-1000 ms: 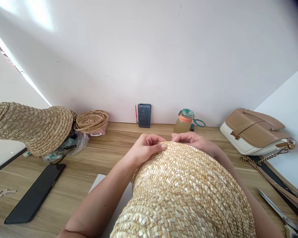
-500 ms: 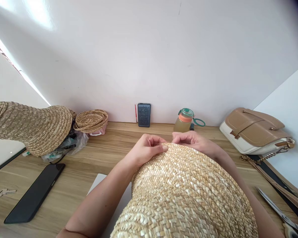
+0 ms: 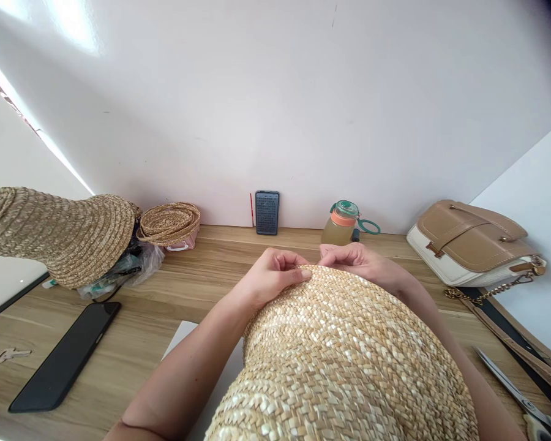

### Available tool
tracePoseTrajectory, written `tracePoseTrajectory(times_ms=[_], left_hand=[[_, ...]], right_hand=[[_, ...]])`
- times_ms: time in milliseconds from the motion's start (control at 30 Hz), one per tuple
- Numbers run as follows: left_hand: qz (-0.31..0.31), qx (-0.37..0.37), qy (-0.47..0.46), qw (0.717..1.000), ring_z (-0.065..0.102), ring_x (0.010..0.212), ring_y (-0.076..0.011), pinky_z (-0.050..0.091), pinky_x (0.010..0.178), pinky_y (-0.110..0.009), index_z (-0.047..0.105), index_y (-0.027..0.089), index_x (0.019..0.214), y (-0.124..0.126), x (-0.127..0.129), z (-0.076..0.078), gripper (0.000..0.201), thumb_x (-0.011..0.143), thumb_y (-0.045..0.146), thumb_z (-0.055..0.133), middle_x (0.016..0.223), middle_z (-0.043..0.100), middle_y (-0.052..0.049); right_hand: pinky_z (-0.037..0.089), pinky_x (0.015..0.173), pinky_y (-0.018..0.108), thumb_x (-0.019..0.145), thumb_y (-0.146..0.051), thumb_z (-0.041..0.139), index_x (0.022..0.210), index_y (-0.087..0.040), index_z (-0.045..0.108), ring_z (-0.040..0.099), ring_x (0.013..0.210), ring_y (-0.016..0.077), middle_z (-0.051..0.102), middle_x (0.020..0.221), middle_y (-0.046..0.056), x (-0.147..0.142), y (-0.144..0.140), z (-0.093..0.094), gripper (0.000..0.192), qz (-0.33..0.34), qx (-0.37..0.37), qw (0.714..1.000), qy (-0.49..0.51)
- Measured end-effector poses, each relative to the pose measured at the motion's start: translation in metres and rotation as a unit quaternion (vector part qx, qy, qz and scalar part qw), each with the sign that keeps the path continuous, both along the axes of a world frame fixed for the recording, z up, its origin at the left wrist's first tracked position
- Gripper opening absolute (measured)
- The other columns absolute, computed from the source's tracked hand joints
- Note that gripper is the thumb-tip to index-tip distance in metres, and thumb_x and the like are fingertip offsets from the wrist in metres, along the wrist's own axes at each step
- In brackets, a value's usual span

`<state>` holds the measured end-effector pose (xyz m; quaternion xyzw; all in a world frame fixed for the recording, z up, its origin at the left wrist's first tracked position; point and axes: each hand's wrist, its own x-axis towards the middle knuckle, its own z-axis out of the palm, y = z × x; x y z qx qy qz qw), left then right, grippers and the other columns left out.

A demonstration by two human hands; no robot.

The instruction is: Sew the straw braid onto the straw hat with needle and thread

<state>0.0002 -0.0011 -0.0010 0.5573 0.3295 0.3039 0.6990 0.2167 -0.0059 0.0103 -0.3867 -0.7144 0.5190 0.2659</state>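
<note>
A pale woven straw hat [image 3: 349, 349] fills the lower middle of the view, its brim edge pointing away from me. My left hand [image 3: 275, 275] pinches the far edge of the brim, thumb on top and fingers curled behind it. Just to the right, my right hand [image 3: 356, 262] is closed at the same edge, its fingers bent together. Whatever lies between those fingertips is too small or hidden to name. The hat covers part of my right forearm and a white sheet [image 3: 180, 334] beneath.
At left are a darker straw hat [image 3: 82, 229], a coiled straw braid [image 3: 169, 222], a black phone-like slab [image 3: 67, 358] and a key [image 3: 11, 355]. Against the wall stand a phone [image 3: 267, 212] and a bottle [image 3: 340, 226]. A handbag [image 3: 472, 242] and scissors [image 3: 509, 386] lie right.
Almost nothing differs. The view has shifted very slightly; both hands keep their places at the brim edge.
</note>
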Motion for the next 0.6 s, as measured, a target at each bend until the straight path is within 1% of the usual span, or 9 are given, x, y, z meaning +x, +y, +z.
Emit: tracePoseTrajectory(times_ms=[100,300,433,600], left_hand=[[0.002,-0.006,0.002,1.0,0.052,0.055,-0.0087,0.035,0.052,-0.02,0.068,0.01,0.077,0.0,0.001,0.001,0.032,0.064,0.037,0.078,0.065,0.063,-0.002],[0.001,-0.013,0.019,1.0,0.053,0.055,-0.0093,0.037,0.053,-0.021,0.069,0.01,0.078,-0.001,0.004,0.001,0.034,0.063,0.038,0.079,0.065,0.065,-0.003],[-0.001,-0.005,0.03,1.0,0.053,0.054,-0.0093,0.036,0.052,-0.021,0.07,0.009,0.08,-0.001,0.004,0.0,0.034,0.064,0.038,0.078,0.065,0.065,-0.003],[0.0,-0.011,0.028,1.0,0.053,0.055,-0.0093,0.036,0.052,-0.02,0.069,0.009,0.08,-0.001,0.003,0.0,0.035,0.063,0.039,0.079,0.065,0.065,-0.003]], right_hand=[[0.034,0.067,0.029,0.086,-0.045,0.058,0.085,-0.02,0.073,0.042,0.069,0.0121,0.041,0.074,-0.001,0.001,-0.001,0.002,0.029,-0.004,0.018,1.0,-0.015],[0.036,0.07,0.03,0.089,-0.044,0.054,0.088,-0.022,0.075,0.045,0.07,0.0128,0.04,0.075,-0.001,0.004,-0.004,0.009,0.03,-0.005,0.082,0.994,-0.073],[0.036,0.07,0.029,0.09,-0.04,0.053,0.089,-0.023,0.074,0.046,0.07,0.0122,0.04,0.076,-0.001,0.002,-0.006,0.011,0.027,-0.008,0.087,0.992,-0.09],[0.036,0.069,0.029,0.088,-0.042,0.054,0.085,-0.021,0.073,0.046,0.069,0.0123,0.041,0.075,-0.001,-0.001,-0.007,0.012,0.029,-0.012,0.091,0.991,-0.093]])
